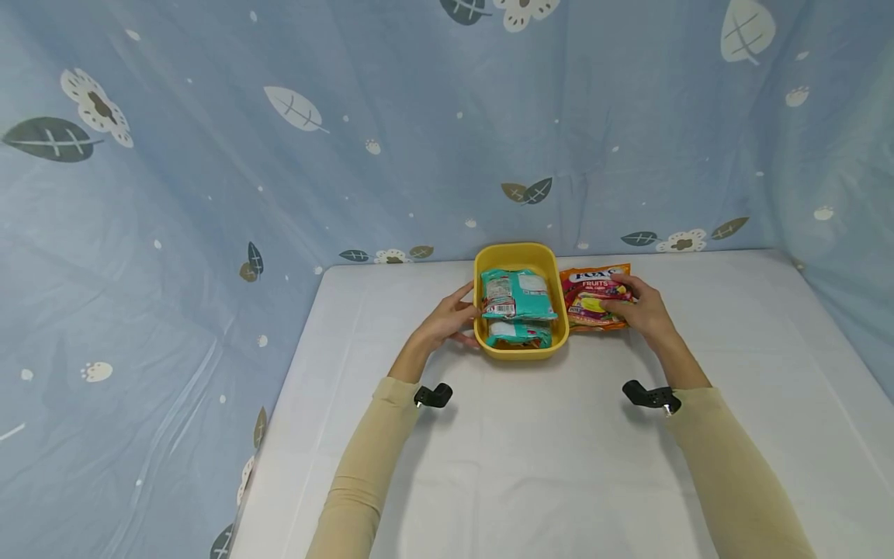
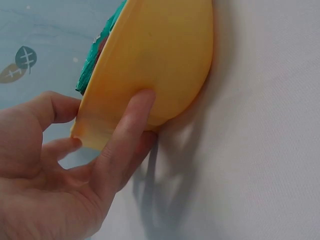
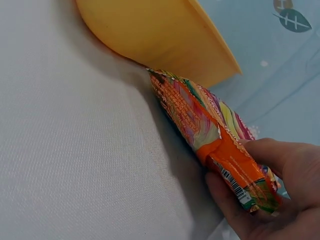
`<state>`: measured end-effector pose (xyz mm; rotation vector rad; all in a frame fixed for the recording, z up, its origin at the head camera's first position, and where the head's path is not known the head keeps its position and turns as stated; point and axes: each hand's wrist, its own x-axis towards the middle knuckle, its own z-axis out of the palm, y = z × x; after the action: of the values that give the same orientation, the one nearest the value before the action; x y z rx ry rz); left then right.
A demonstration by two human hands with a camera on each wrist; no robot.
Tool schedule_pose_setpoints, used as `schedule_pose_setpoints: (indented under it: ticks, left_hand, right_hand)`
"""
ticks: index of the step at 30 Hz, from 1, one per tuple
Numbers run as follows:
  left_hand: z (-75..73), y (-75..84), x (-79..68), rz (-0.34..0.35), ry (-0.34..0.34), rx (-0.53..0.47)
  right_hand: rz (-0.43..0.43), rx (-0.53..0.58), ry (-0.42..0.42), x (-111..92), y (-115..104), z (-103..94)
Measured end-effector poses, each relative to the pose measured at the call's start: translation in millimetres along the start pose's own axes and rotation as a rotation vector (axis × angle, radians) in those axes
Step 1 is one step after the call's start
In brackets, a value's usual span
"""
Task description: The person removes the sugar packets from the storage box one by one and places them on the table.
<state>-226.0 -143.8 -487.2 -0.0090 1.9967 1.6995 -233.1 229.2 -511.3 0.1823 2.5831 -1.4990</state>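
Note:
A yellow plastic bin [image 1: 521, 354] stands near the far edge of the table and holds two teal snack packets [image 1: 532, 295], one overlapping the other. My left hand [image 1: 448, 320] is at the bin's left side; in the left wrist view its fingers [image 2: 131, 125] are spread against the outer wall and the rim. To the right of the bin lies an orange and red bag of Fox's fruit candy [image 1: 585, 286]. My right hand [image 1: 645, 312] pinches the bag's right end between thumb and fingers. The bag's other end meets the bin's wall in the right wrist view.
A white cloth covers the table [image 1: 531, 458]. Right behind its far edge hangs a blue curtain [image 1: 433, 155] with leaf and flower prints, which also runs along the left and right sides. Each wrist wears a small black camera [image 1: 433, 395].

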Motion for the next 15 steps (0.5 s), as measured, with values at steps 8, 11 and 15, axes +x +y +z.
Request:
schedule_pose_setpoints:
  ticks: [8,11,15]
  left_hand:
    - [-0.6,-2.5,1.7,-0.009,0.003,-0.011]
    - [-0.8,-2.9,1.8,-0.004,-0.002,-0.011]
    - [-1.8,7.1,-3.7,-0.02,-0.05,-0.013]
  right_hand:
    - [-0.003,-0.103,-0.004,-0.1,-0.2,0.1]
    - [0.001,-0.137,-0.004,-0.3,-1.7,0.3]
    - [0.003,-0.174,-0.006,0.5,-3.0,0.2]
